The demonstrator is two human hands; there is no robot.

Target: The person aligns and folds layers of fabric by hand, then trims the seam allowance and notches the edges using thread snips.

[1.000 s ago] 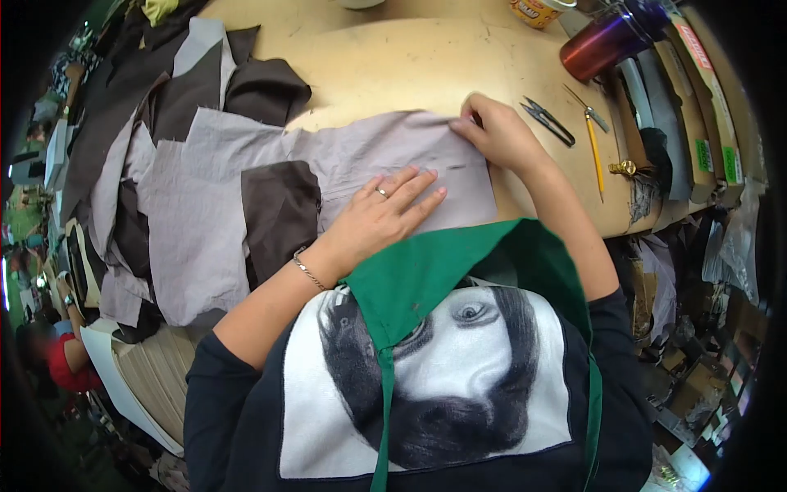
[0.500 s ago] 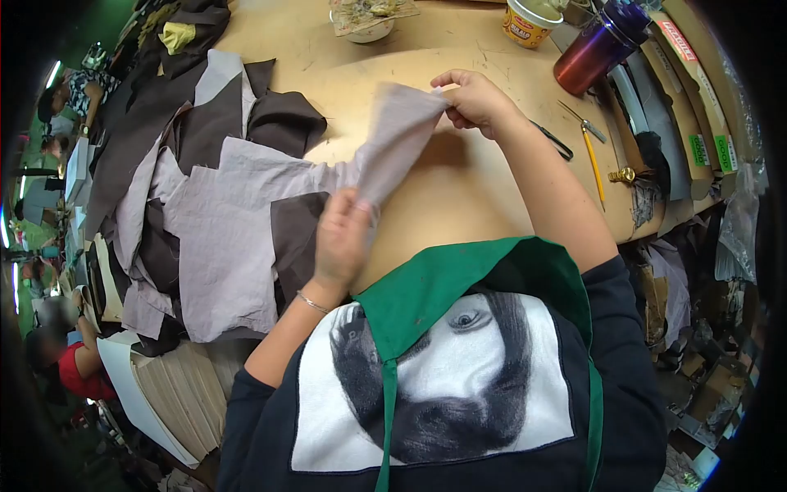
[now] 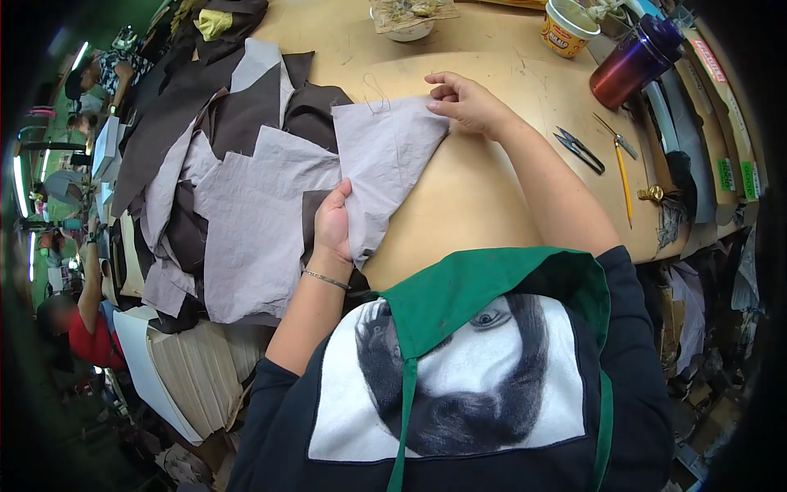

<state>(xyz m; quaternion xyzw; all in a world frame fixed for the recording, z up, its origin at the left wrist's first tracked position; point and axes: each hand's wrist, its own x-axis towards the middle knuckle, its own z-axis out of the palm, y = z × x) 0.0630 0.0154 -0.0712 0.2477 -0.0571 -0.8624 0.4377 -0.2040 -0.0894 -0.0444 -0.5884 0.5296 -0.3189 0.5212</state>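
A light grey-lilac fabric piece is spread between my hands above the table, with loose thread trailing at its top edge. My left hand grips its lower left side, thumb on top and the other fingers hidden underneath. At the upper right corner, my right hand pinches the cloth between thumb and fingers. Just left of it lies a heap of dark brown cloth and more lilac cloth, partly overlapped by the held piece.
Thread snips, a yellow pencil, a slim pointed tool and a gold watch lie to the right. Behind them stand a purple-red bottle and a yellow tub. Other people are at far left.
The lilac piece, folded and blurred before, is now opened flat between my hands. My left hand sits lower on its edge. The whole view has shifted rightward.
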